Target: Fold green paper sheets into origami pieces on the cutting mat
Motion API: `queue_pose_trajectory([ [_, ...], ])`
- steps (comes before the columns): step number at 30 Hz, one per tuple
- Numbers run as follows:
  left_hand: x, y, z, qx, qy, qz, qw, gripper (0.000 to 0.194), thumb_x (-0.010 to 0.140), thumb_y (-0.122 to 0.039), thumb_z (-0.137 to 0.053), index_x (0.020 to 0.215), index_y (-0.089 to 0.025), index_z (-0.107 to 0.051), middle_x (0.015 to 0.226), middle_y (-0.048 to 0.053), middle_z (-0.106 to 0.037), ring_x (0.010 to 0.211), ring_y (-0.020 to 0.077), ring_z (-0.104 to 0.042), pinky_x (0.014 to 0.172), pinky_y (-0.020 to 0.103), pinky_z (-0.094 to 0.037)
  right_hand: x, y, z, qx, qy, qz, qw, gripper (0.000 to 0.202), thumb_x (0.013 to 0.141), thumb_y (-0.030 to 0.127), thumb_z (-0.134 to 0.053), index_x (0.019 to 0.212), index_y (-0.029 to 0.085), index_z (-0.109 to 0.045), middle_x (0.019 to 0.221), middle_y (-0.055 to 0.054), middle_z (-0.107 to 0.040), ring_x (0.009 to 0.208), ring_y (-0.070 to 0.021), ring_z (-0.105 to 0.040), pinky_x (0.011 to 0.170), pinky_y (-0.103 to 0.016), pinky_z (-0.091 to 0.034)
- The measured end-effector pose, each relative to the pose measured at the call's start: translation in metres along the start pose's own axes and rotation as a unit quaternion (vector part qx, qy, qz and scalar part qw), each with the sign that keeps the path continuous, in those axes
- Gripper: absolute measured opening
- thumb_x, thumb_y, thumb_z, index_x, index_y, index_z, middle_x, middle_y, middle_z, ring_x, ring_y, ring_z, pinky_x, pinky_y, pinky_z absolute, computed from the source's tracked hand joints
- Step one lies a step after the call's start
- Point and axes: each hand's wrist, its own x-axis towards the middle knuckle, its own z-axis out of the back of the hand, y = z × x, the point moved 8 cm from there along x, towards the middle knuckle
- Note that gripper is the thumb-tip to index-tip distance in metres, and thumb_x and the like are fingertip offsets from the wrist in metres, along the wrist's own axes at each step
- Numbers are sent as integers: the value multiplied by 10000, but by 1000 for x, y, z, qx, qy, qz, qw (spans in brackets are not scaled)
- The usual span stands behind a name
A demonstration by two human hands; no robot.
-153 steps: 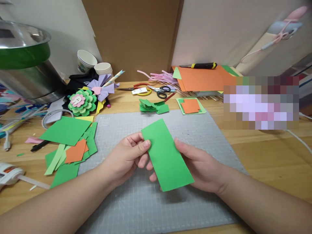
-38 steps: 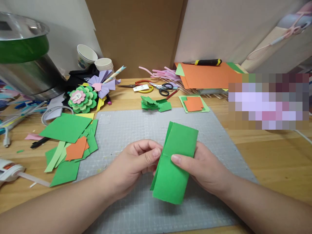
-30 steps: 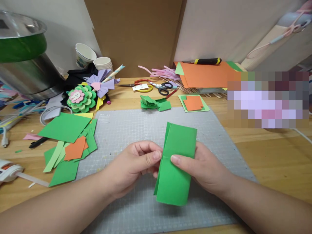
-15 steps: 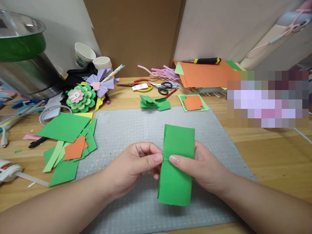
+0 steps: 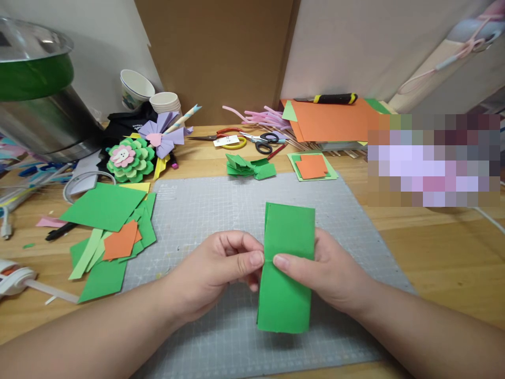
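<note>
Upright above the grey cutting mat (image 5: 213, 210) is a folded green paper (image 5: 290, 231), a tall rectangle with a faint crease across its middle. My right hand (image 5: 327, 268) grips it from the right, thumb on the front and the other fingers hidden behind. My left hand (image 5: 232, 263) pinches the left edge at the crease between thumb and forefinger. The layers part slightly along that left edge.
Green and orange paper pieces (image 5: 102, 210) lie at the left, beside a glue gun (image 5: 16, 276). Behind the mat are folded green paper shapes (image 5: 250, 167), scissors (image 5: 266, 141), small paper squares (image 5: 312, 166) and a paper flower (image 5: 131, 159). A utility knife (image 5: 335, 98) rests on orange sheets (image 5: 335, 123).
Almost nothing differs. The lower left edges of the folded green paper have drawn slightly closer together, while both hands keep their hold.
</note>
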Motion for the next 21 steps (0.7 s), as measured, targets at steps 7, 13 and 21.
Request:
queue_pose_trajectory([
  [7,-1,-7,6,83,-47,-25,995,141,752,-254,-730,686,-156,-654,606,-27,-639,562,68,-558,557,164,-441,1,3,4,-43,-33,3,999,29,800,233,-652,796,217,-676,717,15,-686,643,-125,-641,574,-212,-527],
  [13,-9,-22,9,265,-158,-86,947,98,727,-220,-687,680,-158,-627,660,-13,-612,617,101,-529,574,202,-434,2,0,14,-139,-104,-13,985,66,731,237,-667,716,190,-623,664,13,-606,582,-119,-544,514,-218,-471],
  [21,-11,-26,11,289,-196,-90,933,140,694,-217,-661,601,-168,-568,588,-25,-565,556,95,-494,507,187,-410,3,-9,10,-73,-83,-42,993,133,745,269,-691,844,186,-659,793,-4,-646,694,-129,-566,624,-239,-481],
])
